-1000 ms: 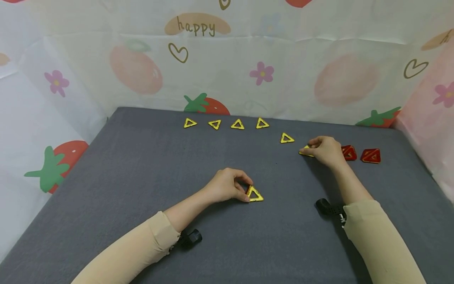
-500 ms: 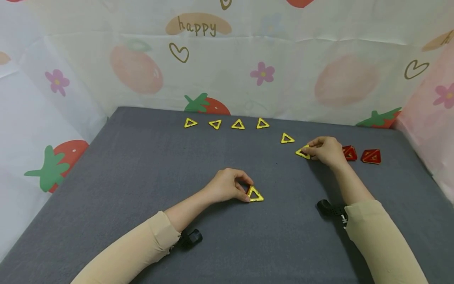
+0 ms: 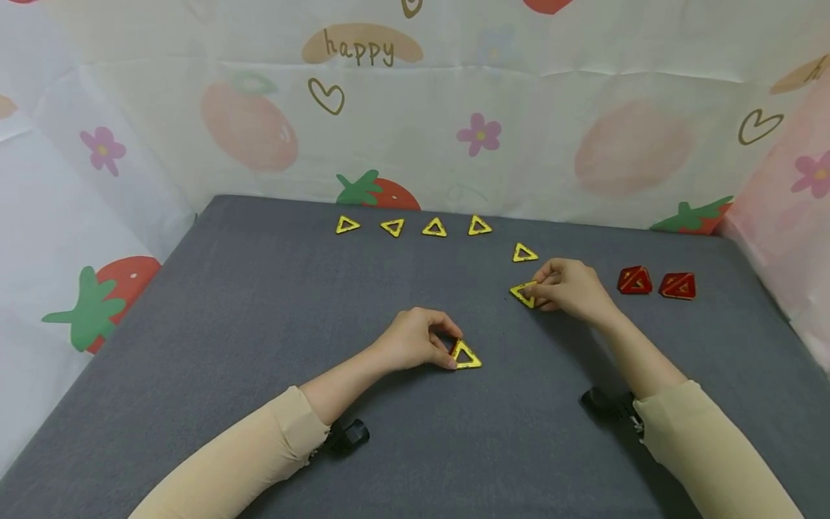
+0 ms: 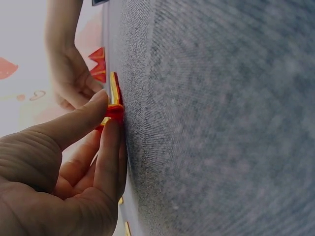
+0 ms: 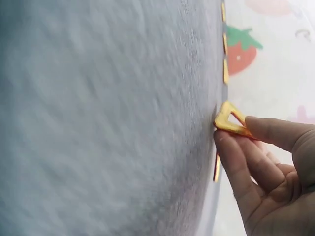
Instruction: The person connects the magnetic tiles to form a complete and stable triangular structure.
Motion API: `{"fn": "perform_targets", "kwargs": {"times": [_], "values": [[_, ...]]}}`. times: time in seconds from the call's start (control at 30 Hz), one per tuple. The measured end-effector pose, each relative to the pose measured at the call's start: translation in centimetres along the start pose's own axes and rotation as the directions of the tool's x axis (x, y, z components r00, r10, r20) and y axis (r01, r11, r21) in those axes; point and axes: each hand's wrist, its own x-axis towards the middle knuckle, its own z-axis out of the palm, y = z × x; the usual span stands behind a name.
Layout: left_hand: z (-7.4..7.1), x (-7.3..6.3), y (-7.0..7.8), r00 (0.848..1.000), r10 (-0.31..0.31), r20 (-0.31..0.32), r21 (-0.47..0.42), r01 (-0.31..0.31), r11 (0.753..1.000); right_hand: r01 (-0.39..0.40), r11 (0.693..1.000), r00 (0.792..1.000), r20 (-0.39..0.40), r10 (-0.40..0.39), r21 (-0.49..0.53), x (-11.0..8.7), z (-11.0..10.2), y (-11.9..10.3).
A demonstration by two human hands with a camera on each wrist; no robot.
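Near the middle of the table, my left hand (image 3: 415, 339) pinches a triangular tile (image 3: 468, 357) with a yellow face and some red at its edge. In the left wrist view the thumb and fingers grip the red edge, low by the tabletop. My right hand (image 3: 573, 288) holds another yellow triangular tile (image 3: 519, 292) by one side between thumb and fingers. From the right wrist the held tile (image 5: 226, 115) appears tilted, near the table surface. The closest loose tile is a yellow triangle (image 3: 524, 253), just behind the right hand's tile.
Several yellow triangles, such as the left one (image 3: 346, 225), lie along the table's back edge. On the right are two groups of red triangular pieces, one (image 3: 635, 280) beside the other (image 3: 678, 285). A printed curtain (image 3: 395, 122) hangs behind the grey table (image 3: 259, 303).
My right hand has pulled its yellow triangle left and toward the front, away from the red pieces. My left hand has stayed in place with its tile.
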Motion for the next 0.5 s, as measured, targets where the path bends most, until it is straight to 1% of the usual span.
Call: {"fn": "perform_targets", "kwargs": {"times": [0.1,0.27,0.37,0.5], "values": [[0.0,0.0,0.0,1.000,-0.002,-0.002,0.002,0.002,1.000,0.026,1.000,0.999,0.024,-0.026,0.007,-0.4,0.6,-0.6],[0.0,0.0,0.1,1.000,0.005,-0.002,0.014,-0.005,1.000,0.063,0.996,0.994,0.083,-0.068,0.063,-0.7,1.5,-1.0],[0.0,0.1,0.0,1.000,-0.002,-0.004,0.018,0.002,1.000,0.074,0.991,0.988,0.128,-0.088,0.111,-0.8,2.0,-1.2],[0.0,0.1,0.0,1.000,-0.010,-0.007,0.019,0.010,1.000,0.079,0.983,0.974,0.197,-0.112,0.167,-0.9,2.4,-1.4]]}}
